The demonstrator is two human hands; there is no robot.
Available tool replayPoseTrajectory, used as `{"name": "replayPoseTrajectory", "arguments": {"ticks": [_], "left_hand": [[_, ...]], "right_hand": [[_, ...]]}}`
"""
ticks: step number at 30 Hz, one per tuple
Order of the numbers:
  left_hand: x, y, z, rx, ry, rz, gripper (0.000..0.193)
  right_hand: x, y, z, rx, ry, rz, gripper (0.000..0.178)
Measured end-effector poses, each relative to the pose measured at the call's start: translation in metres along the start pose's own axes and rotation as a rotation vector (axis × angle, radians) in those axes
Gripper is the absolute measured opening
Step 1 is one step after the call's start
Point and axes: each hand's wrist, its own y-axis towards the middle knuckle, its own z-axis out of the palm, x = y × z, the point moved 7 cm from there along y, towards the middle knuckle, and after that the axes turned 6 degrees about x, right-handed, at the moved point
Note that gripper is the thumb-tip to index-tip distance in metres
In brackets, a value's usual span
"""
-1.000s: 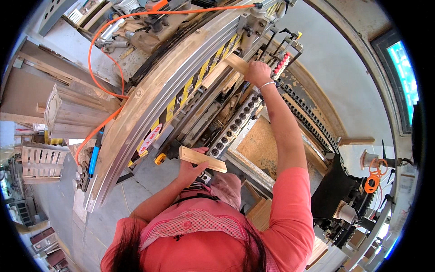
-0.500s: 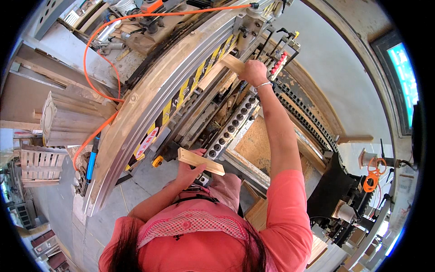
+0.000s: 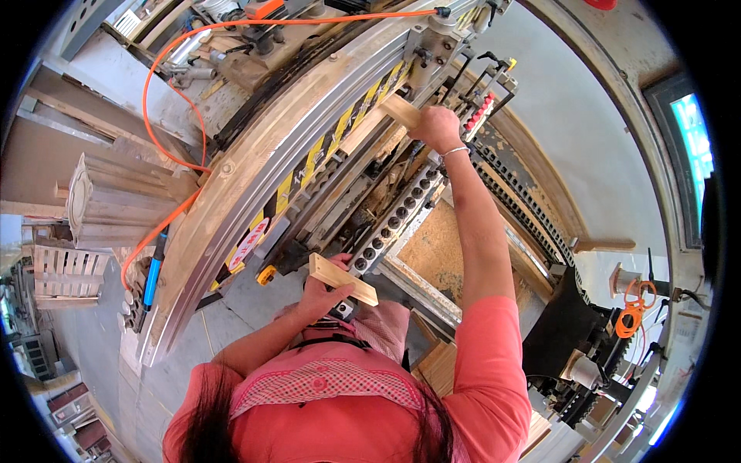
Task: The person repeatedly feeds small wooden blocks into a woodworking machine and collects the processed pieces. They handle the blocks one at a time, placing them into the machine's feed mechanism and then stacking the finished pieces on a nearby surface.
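My left hand [image 3: 320, 299] is wrapped round a short pale wooden board [image 3: 344, 281] close to my body, its thumb across the face. With my arm stretched far forward, my right hand [image 3: 437, 130] grips the end of a second wooden piece [image 3: 401, 112] over the machine. That piece meets a longer wooden strip [image 3: 363, 133] lying along the machine's bed beside a yellow-and-black striped band [image 3: 328, 139]. Below my right hand runs a bar with a row of black round holders [image 3: 397, 212]. The fingertips of my right hand are partly hidden.
A curved metal beam [image 3: 231, 166] crosses the left side, with an orange hose [image 3: 145, 100] over it. A blue-handled air tool [image 3: 153, 279] hangs at its near end. At right are a lit screen [image 3: 692, 131], a coiled orange hose [image 3: 631, 316] and a black cable chain [image 3: 532, 208].
My view has shifted slightly. Both hands keep hold of their wooden pieces, and the board in my left hand has tilted a little more steeply.
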Motion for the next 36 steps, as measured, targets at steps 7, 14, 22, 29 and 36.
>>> {"name": "replayPoseTrajectory", "arguments": {"ticks": [7, 14, 22, 29, 36], "left_hand": [[-0.007, 0.002, 0.002, -0.001, 0.017, 0.010, 0.035], [-0.010, 0.003, 0.002, 0.008, 0.060, 0.019, 0.030], [-0.001, -0.001, 0.001, -0.009, 0.000, -0.003, 0.033], [0.005, -0.002, -0.001, -0.019, -0.034, 0.086, 0.038], [-0.004, -0.054, -0.017, -0.148, -0.276, 0.177, 0.037]], "right_hand": [[0.000, 0.002, 0.002, 0.009, -0.037, 0.003, 0.037], [0.000, 0.001, 0.002, -0.073, 0.017, -0.043, 0.038], [0.007, 0.002, 0.000, -0.036, -0.011, -0.037, 0.036], [0.001, 0.007, 0.007, -0.093, -0.092, -0.079, 0.043], [0.015, -0.001, -0.004, -0.094, -0.076, -0.100, 0.043]]}}
